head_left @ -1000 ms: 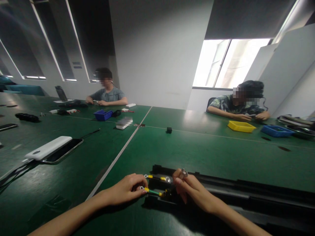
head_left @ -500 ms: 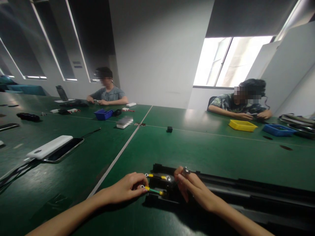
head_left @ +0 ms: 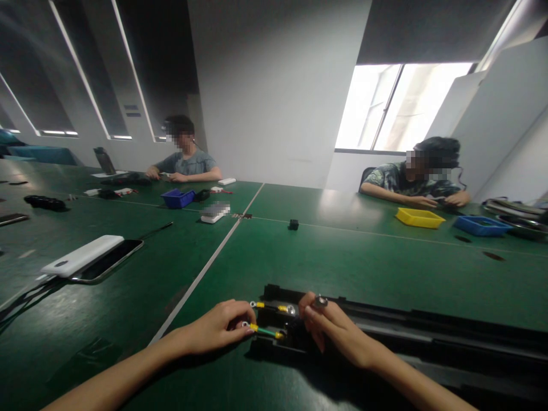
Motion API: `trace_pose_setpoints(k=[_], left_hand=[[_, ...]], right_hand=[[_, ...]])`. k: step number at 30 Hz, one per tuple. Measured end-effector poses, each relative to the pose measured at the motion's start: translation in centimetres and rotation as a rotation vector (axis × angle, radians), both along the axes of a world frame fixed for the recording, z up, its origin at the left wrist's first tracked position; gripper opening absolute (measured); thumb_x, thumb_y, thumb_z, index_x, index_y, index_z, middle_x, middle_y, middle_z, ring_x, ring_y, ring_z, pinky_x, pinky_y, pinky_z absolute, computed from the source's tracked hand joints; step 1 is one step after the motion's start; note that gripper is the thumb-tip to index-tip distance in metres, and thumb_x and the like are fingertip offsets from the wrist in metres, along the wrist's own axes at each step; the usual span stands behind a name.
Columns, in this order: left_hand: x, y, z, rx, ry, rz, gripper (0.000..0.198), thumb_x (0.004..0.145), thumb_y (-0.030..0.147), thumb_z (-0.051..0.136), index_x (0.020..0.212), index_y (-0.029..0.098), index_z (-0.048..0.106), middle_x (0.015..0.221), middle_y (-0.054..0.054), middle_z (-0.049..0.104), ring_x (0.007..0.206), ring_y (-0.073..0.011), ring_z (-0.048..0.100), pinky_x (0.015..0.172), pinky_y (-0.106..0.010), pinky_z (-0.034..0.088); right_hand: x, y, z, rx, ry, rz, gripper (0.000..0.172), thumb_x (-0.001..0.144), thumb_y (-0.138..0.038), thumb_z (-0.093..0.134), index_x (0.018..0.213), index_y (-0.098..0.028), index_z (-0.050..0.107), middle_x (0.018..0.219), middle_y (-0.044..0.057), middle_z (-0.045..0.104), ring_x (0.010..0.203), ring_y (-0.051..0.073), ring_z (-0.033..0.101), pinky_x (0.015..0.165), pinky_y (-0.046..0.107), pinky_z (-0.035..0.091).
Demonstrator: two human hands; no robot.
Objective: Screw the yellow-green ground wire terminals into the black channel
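A green wire [head_left: 267, 331] with yellow-collared ring terminals runs into the left end of a long black housing [head_left: 402, 328]. My left hand [head_left: 222, 326] pinches its free end between thumb and fingers. A black wire [head_left: 270, 308] with similar yellow collars and ring ends lies just behind it. My right hand [head_left: 331, 325] is closed over the housing's end, its fingertips pointing down beside the inner terminals. A shiny, rounded metal piece [head_left: 321, 301] shows at the top of its fingers; whether it is a tool's end cannot be made out. The fingertips' contact is in shadow.
A white power bank [head_left: 85, 255] and a phone [head_left: 109, 262] with cables lie at left. A small black block [head_left: 293, 224] sits mid-table. Farther back are blue [head_left: 177, 198] and yellow [head_left: 419, 218] trays, another blue tray [head_left: 482, 225], and two people seated across the table.
The whole view has shifted slightly. Both hands keep nearly the same place at the wires and housing, with the left hand still pinching the green wire.
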State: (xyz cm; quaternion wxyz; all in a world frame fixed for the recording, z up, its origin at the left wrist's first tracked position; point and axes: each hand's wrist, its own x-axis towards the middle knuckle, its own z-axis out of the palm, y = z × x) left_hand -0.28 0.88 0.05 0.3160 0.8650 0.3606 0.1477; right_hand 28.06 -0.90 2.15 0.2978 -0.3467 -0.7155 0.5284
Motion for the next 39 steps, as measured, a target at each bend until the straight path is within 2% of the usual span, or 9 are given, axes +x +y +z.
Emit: trace_pose_setpoints(k=[24,39], left_hand=[[0.07,-0.03,0.06,-0.007,0.0,0.01,0.009,0.092,0.025,0.056,0.094,0.018,0.06,0.084,0.0,0.057,0.076,-0.0161,0.053,0.071,-0.024,0.038],[0.1,-0.07,0.09,0.001,-0.001,0.0,0.009,0.092,0.025,0.055,0.094,0.017,0.06,0.084,0.0,0.057,0.076,-0.0159,0.052,0.071,-0.024,0.038]], right_hand=[[0.01,-0.01,0.25,-0.019,-0.027,0.019,0.045,0.093,-0.061,0.04,0.088,-0.017,0.047,0.067,-0.004,0.044,0.048,0.008,0.044,0.045,0.02,0.035],[0.06,0.11,-0.14,0.007,-0.014,0.013,0.041,0.096,-0.056,0.039,0.087,-0.017,0.047,0.067,-0.004,0.044,0.048,0.007,0.044,0.046,0.02,0.036]])
